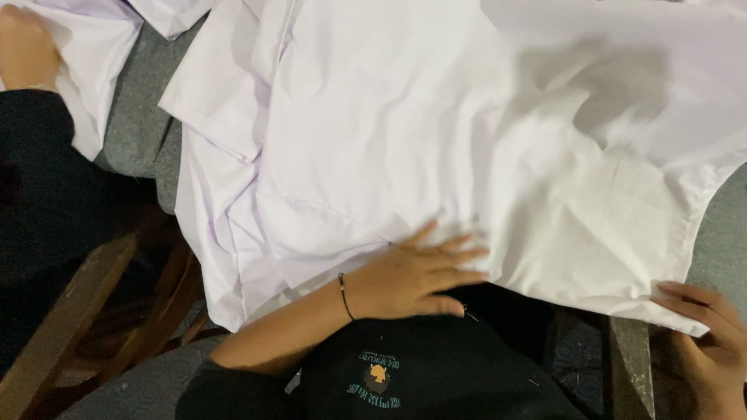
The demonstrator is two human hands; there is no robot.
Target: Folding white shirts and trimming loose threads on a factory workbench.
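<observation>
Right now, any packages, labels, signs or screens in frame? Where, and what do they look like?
No packages, signs or screens in view.
Printed emblem: on the chest of the person's black top, bottom centre; small round motif in teal with an orange middle, teal lettering around it.
White garment: spread over the grey surface, no tag visible; left hand flat on it, right hand at its lower corner.

My feed is dim at the left and bottom edges but bright on the white shirt (436, 140) — lit from above, almost washed out, with a soft grey shadow at upper right and slight blur throughout.
</observation>
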